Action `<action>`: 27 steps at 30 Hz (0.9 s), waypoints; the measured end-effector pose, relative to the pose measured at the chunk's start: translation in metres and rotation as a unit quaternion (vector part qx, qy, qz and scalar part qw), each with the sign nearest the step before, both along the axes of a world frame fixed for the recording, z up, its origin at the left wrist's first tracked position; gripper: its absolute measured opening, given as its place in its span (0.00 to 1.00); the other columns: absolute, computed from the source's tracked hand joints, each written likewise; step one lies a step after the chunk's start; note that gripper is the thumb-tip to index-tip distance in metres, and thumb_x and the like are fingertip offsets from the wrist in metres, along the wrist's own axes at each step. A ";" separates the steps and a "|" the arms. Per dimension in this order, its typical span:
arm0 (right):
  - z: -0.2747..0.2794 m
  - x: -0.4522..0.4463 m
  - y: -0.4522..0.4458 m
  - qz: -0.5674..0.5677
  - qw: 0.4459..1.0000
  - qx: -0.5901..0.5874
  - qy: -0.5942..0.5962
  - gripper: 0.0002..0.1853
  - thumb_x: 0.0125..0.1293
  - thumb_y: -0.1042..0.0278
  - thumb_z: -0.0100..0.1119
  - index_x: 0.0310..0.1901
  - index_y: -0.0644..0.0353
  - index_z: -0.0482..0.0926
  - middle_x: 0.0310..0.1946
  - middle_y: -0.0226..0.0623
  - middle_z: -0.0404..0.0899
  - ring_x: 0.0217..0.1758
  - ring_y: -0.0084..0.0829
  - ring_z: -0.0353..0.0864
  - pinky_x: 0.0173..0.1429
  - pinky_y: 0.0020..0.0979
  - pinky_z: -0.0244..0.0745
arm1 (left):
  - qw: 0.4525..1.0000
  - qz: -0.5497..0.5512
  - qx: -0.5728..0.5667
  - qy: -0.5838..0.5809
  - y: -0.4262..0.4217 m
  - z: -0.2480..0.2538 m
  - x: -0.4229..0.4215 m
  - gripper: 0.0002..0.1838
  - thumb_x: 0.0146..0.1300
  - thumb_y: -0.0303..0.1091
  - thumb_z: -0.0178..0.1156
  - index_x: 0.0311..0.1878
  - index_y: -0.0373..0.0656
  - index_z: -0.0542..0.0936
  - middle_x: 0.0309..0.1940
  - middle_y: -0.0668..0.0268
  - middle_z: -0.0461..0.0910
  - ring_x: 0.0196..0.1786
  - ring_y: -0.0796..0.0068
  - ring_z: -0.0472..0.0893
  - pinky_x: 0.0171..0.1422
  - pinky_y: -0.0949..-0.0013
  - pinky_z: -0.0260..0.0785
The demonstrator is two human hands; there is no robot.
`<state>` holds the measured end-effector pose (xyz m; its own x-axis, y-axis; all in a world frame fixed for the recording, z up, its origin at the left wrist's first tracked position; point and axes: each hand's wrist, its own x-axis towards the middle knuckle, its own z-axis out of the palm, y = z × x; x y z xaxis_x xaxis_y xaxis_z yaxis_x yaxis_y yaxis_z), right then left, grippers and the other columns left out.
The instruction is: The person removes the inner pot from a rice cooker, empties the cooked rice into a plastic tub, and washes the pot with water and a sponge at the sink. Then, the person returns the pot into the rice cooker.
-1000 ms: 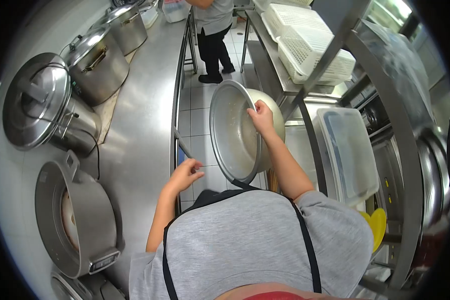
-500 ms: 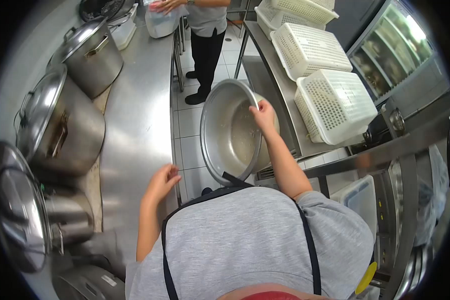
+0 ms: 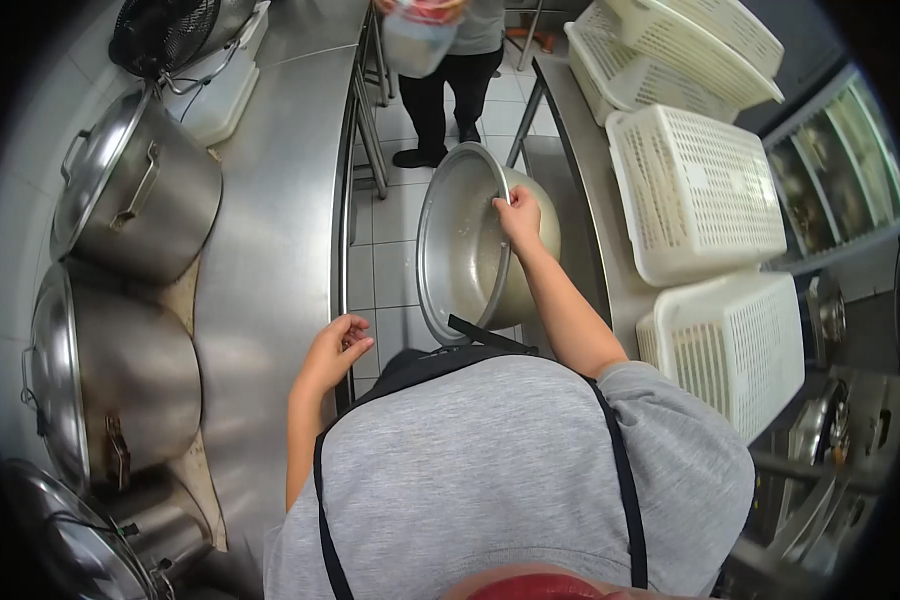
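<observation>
My right hand (image 3: 519, 217) is closed around the rim of a large metal basin (image 3: 440, 250). The basin is tipped on its side in front of me, its wide mouth facing left, with light specks on the inner wall. My left hand (image 3: 340, 350) holds nothing. Its fingers are loosely bent, the thumb apart from them, and it hovers by the edge of the steel counter (image 3: 270, 210). Whether the bottom of the basin touches the floor is hidden by my body.
Lidded steel pots (image 3: 150, 190) line the wall at left, near a black fan (image 3: 165, 35). White perforated baskets (image 3: 700, 190) sit on the right-hand table (image 3: 600, 200). Ahead in the tiled aisle stands a person (image 3: 450, 90) with a translucent container (image 3: 415, 42).
My view has moved forward along the aisle; the pots and baskets now sit lower in it. The basin comes along in my right hand. The person's container is now over the aisle, off the counter.
</observation>
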<state>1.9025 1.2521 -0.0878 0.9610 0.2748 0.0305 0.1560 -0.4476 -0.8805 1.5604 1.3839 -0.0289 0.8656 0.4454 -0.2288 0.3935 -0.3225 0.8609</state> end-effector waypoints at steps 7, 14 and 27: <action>-0.025 0.115 0.087 0.030 1.000 0.008 0.002 0.11 0.45 0.66 0.61 0.24 0.60 0.69 0.19 0.42 0.73 0.25 0.40 0.75 0.34 0.37 0.69 | 0.999 0.023 -0.031 -0.013 0.063 -0.004 0.113 0.13 0.54 0.29 0.62 0.41 0.36 0.74 0.30 0.64 0.74 0.32 0.77 0.73 0.39 0.73 0.68; -0.040 0.206 0.163 -0.005 0.999 -0.014 0.029 0.12 0.46 0.66 0.61 0.23 0.60 0.68 0.19 0.42 0.73 0.25 0.39 0.75 0.34 0.37 0.69 | 0.999 -0.038 -0.023 0.014 0.168 -0.036 0.217 0.14 0.54 0.31 0.62 0.42 0.36 0.74 0.30 0.65 0.74 0.32 0.77 0.72 0.40 0.74 0.68; -0.041 0.372 0.320 0.003 0.998 0.029 0.060 0.11 0.46 0.68 0.59 0.24 0.60 0.65 0.19 0.42 0.71 0.24 0.39 0.73 0.33 0.37 0.68 | 0.996 -0.082 -0.041 -0.001 0.331 -0.074 0.475 0.14 0.56 0.33 0.62 0.43 0.39 0.74 0.32 0.67 0.73 0.35 0.78 0.73 0.44 0.75 0.67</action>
<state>2.2748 1.5719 -0.1284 0.9573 0.2809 -0.0685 0.0505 -0.3956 -0.9170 2.0352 1.7147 -0.1026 0.9257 0.2777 -0.2567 0.3397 -0.3119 0.8873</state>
